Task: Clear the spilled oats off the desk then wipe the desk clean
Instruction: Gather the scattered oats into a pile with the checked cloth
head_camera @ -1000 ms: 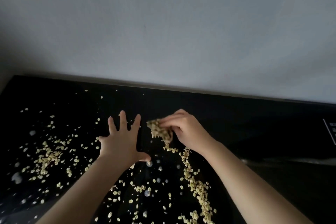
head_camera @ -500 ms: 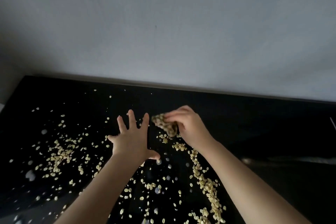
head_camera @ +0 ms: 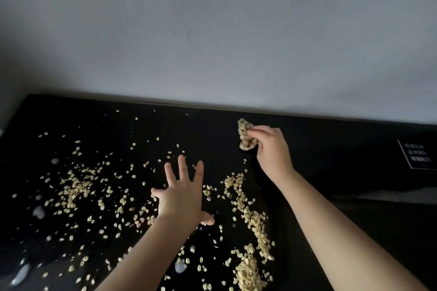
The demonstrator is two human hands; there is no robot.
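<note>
while the left hand (head_camera: 182,198) lies spread over the middle of the black desk (head_camera: 331,139), the right hand (head_camera: 272,149) is farther back, near the desk's far edge, pinching a small wad (head_camera: 245,134) between thumb and curled fingertips. the wad is thickly coated with oat flakes, and i cannot tell whether there is a cloth under them or only a clump of oats. it sticks out to the left of the right hand's knuckles, just in front of the grey wall (head_camera: 212,30).

the left hand's fingers (head_camera: 183,168) are straight and fanned wide, pointing away from the person, with the thumb stuck out to the right. it holds nothing. i cannot tell whether the palm presses on the surface or hovers just above it.

the oats (head_camera: 73,186) are strewn over most of the desk's left half, thickest in a loose patch well to the left of the left hand and thinning out toward the back. more flakes lie just beside that hand's wrist and fingers. between the two forearms a dense band (head_camera: 255,222) of oats runs from near the right wrist toward the person and ends in a heap (head_camera: 248,274) at the near edge of the view.

a few pale wet-looking blobs (head_camera: 39,211) sit among the flakes on the left and near the bottom. at the far right, well apart from both hands, a dark label (head_camera: 417,156) with white lettering lies on the desk; its text is too blurred to read.
</note>
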